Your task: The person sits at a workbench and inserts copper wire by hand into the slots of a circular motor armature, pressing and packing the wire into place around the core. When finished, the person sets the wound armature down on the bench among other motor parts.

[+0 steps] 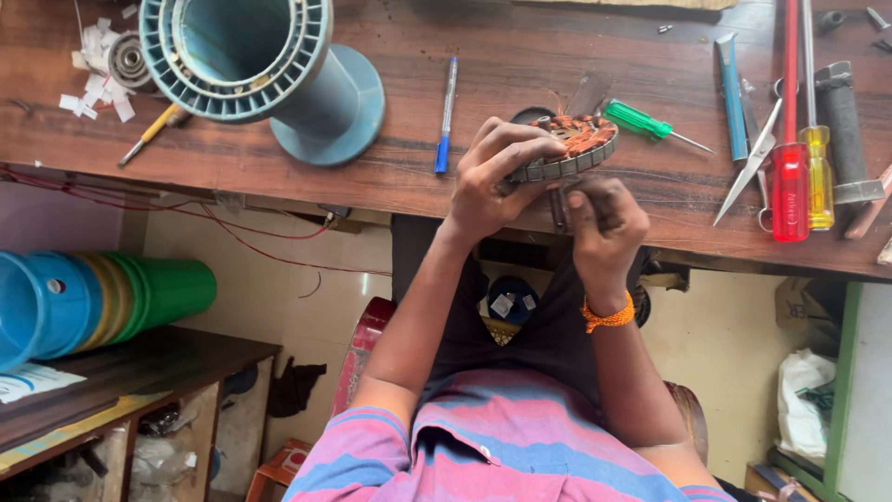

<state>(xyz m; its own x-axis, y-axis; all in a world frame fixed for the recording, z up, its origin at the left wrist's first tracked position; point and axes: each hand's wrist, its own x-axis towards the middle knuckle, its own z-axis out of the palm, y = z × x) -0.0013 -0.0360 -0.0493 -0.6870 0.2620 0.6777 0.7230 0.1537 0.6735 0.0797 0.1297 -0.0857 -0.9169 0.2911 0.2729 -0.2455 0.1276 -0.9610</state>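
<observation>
Hands first: left hand (497, 177) is clamped over the near-left rim of a round motor stator (574, 149), fingers curled across the top and thumb underneath. Right hand (604, 218), with an orange thread band (609, 316) on the wrist, sits just below the stator. Its fingers are pinched on a small dark metal piece (557, 209) that touches the ring's underside; I can't tell what the piece is. The stator is a grey slotted ring with copper windings, held tilted over the front edge of the wooden table (390, 172), near the middle.

Going left to right on the table:
- White paper scraps (93, 74) lie around a small bearing (128, 60) at the far left.
- A yellow-handled screwdriver (153, 130) lies beside them.
- A big blue-grey spool (269, 65) lies on its side.
- A blue pen (446, 112) is just left of the left hand, not touching it.
- A green screwdriver (641, 121) is just right of the stator.
- Further right lie a blue tool (729, 93) and scissors (753, 163).
- Next come a red screwdriver (790, 186) and a yellow screwdriver (819, 177), side by side.
- A grey cylindrical handle (841, 121) is nearest the right edge.

Below the table at lower left, stacked blue and green buckets (93, 302) lie on a low shelf.
</observation>
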